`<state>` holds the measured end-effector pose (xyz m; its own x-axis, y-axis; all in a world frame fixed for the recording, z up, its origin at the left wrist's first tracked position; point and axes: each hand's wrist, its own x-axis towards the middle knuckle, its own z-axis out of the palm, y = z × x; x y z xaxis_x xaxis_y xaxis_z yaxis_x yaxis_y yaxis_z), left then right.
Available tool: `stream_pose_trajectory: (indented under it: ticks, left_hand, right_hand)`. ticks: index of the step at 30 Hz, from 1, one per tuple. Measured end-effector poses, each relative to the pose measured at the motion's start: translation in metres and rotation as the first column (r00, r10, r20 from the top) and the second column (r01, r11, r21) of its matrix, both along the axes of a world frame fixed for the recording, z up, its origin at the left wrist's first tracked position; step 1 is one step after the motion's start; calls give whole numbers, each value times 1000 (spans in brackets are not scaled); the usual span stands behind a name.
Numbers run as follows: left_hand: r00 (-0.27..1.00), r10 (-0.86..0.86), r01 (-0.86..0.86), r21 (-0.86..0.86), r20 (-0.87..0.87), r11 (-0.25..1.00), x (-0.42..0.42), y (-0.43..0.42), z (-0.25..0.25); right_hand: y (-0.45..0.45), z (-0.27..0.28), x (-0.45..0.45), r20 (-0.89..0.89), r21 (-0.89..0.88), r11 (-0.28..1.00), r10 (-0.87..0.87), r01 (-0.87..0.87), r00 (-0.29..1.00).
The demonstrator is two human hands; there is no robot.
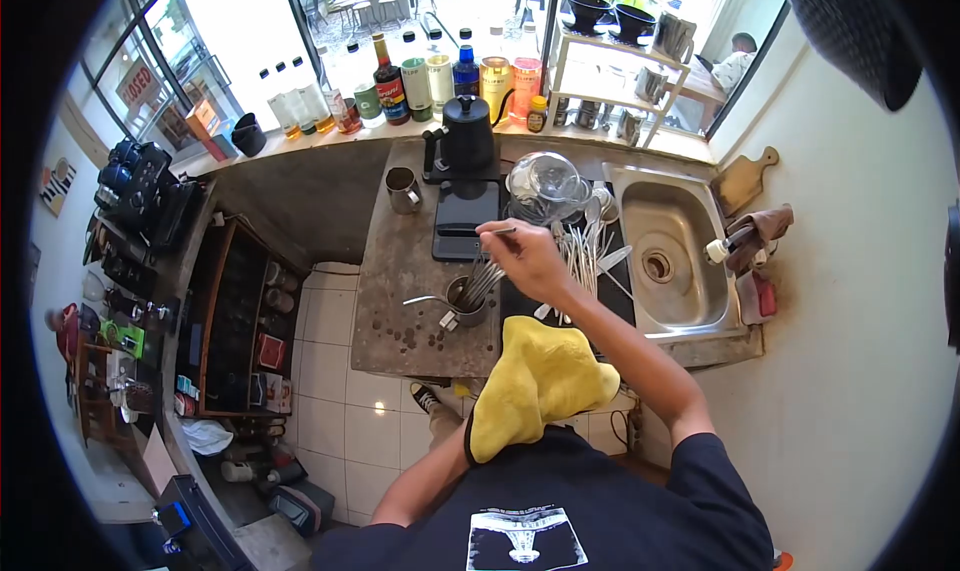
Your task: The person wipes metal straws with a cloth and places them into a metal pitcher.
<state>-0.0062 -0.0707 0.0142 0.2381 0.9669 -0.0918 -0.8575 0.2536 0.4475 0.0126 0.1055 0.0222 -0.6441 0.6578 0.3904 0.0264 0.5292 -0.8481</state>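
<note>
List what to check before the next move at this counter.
1. Right hand gripping the slim dark utensil: ok.
2. Left hand's grip: cannot tell, hidden by the fuzzy yellow cloth.
3. Small round metal cup upright, utensils inside: ok.
4. Grey concrete counter spot-free near the cup: not ok, dark spots there.
5. Silver metal cutlery neatly lined up: not ok, loosely heaped.

Daylit windows (245,26), pale wall (860,231) at right, white tiled floor (322,376), concrete counter (385,276), dark low shelves (238,316)

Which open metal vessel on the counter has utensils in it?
The cup nearer the yellow cloth, its utensils near the right hand; the pitcher farther back shows none.
</note>
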Motion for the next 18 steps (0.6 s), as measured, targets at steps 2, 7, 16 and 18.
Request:
stream_pose_trajectory:
  ticks: [2, 7, 16, 18]
  left_hand:
    - [999, -1, 1, -7, -33, 1000, -2, -4, -3]
    - [994, 15, -18, -28, -105, 999, -5, -12, -11]
    - [987, 10, -17, -40, -159, 999, -5, -15, -17]
    - [985, 16, -23, -38, -170, 999, -6, -16, -17]
  right_hand:
    - [1, -23, -13, 19, 1, 1000, 25, -25, 1000]
    - [-4, -53, -32, -7, -139, 990, 1, -2, 1000]
    - [-5, -64, -31, 270, 374, 916, 38, -141, 962]
    - [-11, -55, -30, 346, 334, 937, -21, -102, 938]
